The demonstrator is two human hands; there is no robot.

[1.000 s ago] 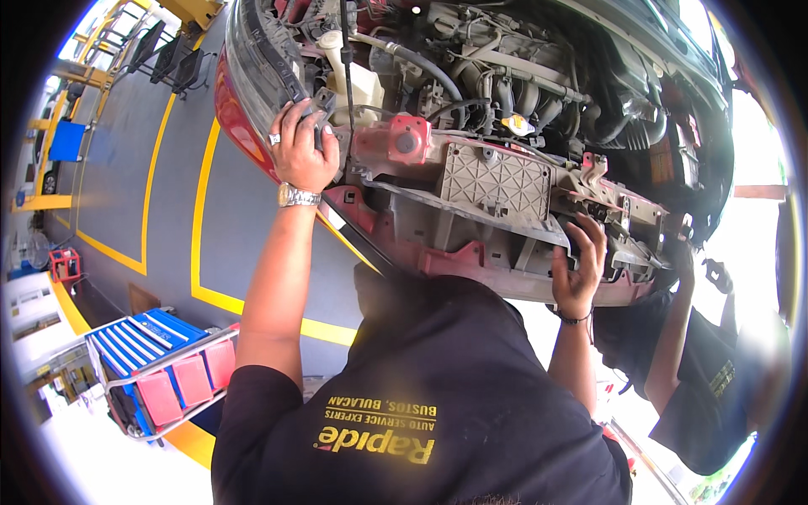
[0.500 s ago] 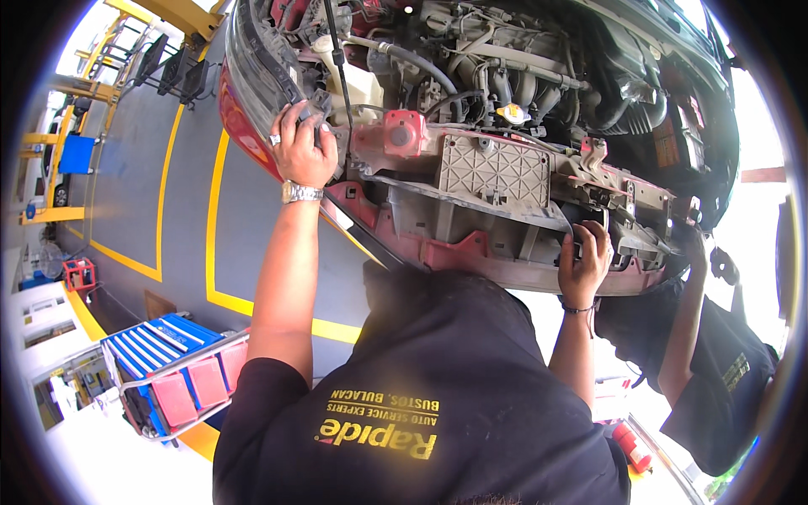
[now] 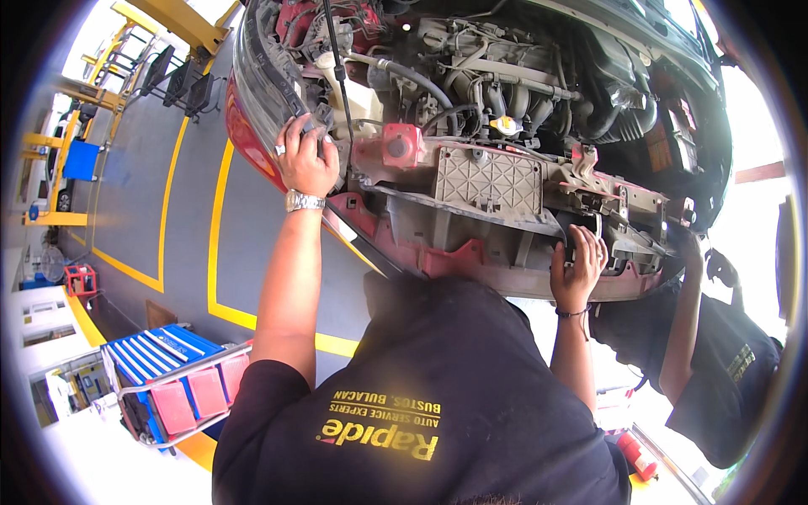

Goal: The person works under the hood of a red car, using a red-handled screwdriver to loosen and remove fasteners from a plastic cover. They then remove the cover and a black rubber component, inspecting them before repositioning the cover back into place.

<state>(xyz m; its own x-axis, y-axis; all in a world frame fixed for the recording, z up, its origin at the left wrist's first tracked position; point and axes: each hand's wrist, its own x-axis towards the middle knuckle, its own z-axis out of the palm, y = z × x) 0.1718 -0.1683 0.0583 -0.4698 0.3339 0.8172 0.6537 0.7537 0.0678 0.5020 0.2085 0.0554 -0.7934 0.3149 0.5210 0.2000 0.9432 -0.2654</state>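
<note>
A red car point(image 3: 238, 126) with its front bumper cover off and its engine bay exposed stands before me. My left hand point(image 3: 307, 160), with a ring and metal watch, rests on the lower corner of the headlight point(image 3: 273, 71), fingers slightly apart. At the right, my right hand point(image 3: 579, 269) reaches up to the front support panel point(image 3: 492, 181), beside the end of a dark plastic shroud point(image 3: 471, 206). Its fingers are bent upward, with the thumb apart; no separate object shows in it. Below the panel runs a red crossbar point(image 3: 459, 257).
A co-worker in a black shirt point(image 3: 724, 379) reaches an arm toward the car's right end. A thin black rod point(image 3: 340, 71) rises by the headlight. A blue-and-red tool trolley point(image 3: 172, 362) stands at left, a red cylinder point(image 3: 637, 457) at lower right. Yellow lines mark the grey floor point(image 3: 189, 210).
The view has shifted slightly. My left hand stays on the headlight corner. The right hand remains at the support panel, its fingers looking a little more spread.
</note>
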